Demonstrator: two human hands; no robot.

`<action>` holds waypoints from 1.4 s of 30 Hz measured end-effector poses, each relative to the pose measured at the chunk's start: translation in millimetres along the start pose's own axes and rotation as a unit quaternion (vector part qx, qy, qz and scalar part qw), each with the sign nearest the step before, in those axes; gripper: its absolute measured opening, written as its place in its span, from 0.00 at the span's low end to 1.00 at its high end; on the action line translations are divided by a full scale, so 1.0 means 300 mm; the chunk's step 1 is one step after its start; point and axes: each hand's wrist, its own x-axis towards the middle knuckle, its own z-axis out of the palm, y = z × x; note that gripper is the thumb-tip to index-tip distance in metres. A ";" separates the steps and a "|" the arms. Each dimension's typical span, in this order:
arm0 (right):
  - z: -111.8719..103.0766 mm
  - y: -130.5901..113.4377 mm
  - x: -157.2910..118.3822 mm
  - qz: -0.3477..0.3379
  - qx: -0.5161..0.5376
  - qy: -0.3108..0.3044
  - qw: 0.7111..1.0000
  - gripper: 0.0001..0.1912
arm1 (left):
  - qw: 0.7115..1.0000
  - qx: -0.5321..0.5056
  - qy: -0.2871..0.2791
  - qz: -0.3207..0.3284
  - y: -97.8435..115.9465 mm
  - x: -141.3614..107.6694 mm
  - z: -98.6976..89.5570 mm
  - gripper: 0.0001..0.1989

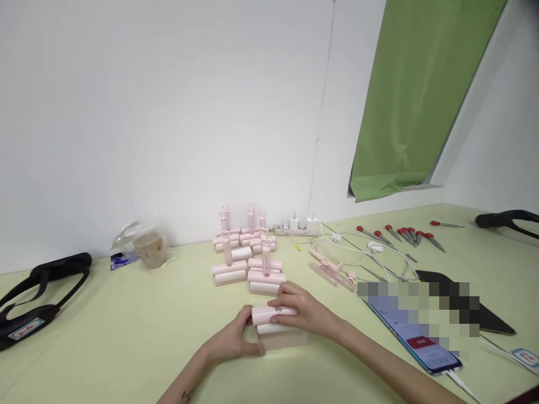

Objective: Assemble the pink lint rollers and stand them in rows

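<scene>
A pink and white roller piece (263,316) with a clear cover (286,339) along its near side lies on the table between my hands. My left hand (231,339) holds its left end, thumb low and fingers at the top corner. My right hand (301,308) grips the pink part from above, fingers bent over it. Just behind stand several similar pink and white pieces (229,272), some with upright clear pink handles (266,259). Loose pink handle parts and clear pieces (332,272) lie to the right.
Left: a black headset strap (46,280) and a bagged cup (150,249). Back: a power strip (296,230) with white cables. Right: several red-ended tools (406,234), a phone (421,342), a black tablet (484,317) and another black strap (505,217).
</scene>
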 end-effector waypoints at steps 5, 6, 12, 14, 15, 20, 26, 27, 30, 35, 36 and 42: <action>0.050 -0.001 -0.039 0.036 -0.006 -0.044 0.998 0.14 | 1.000 -0.010 -0.007 0.011 0.011 -0.003 -0.003 0.26; 0.045 0.002 -0.045 0.036 -0.020 -0.045 0.998 0.15 | 1.000 -0.009 -0.007 0.012 0.011 -0.003 -0.003 0.26; -0.159 0.180 0.004 0.247 -0.250 0.018 0.936 0.15 | 0.997 0.062 0.031 0.026 0.018 0.008 0.009 0.25; -0.232 0.278 0.036 0.302 -0.288 0.020 0.909 0.14 | 0.991 0.111 0.063 0.037 0.029 0.017 0.018 0.24; -0.257 0.322 0.050 0.325 -0.302 0.015 0.896 0.13 | 0.989 0.125 0.075 0.039 0.034 0.021 0.023 0.25; -0.277 0.445 0.078 0.376 -0.328 -0.035 0.866 0.14 | 0.989 0.115 0.073 0.054 0.030 0.041 0.038 0.27; -0.244 0.489 0.092 0.417 -0.288 -0.044 0.861 0.14 | 0.990 0.094 0.073 0.075 -0.016 0.057 0.043 0.26; -0.242 0.494 0.098 0.425 -0.272 -0.039 0.863 0.14 | 0.990 0.093 0.074 0.074 -0.021 0.058 0.043 0.26; -0.247 0.500 0.112 0.436 -0.209 -0.009 0.875 0.14 | 0.991 0.089 0.076 0.070 -0.025 0.058 0.046 0.26; -0.295 0.457 0.121 0.408 -0.073 0.113 0.903 0.15 | 0.989 0.098 0.078 0.075 -0.012 0.057 0.045 0.26; -0.309 0.438 0.121 0.396 -0.040 0.141 0.907 0.15 | 0.989 0.099 0.078 0.073 -0.008 0.057 0.045 0.26; -0.351 0.238 0.080 0.319 0.195 0.174 0.911 0.20 | 0.991 0.091 0.087 0.036 0.014 0.052 0.052 0.27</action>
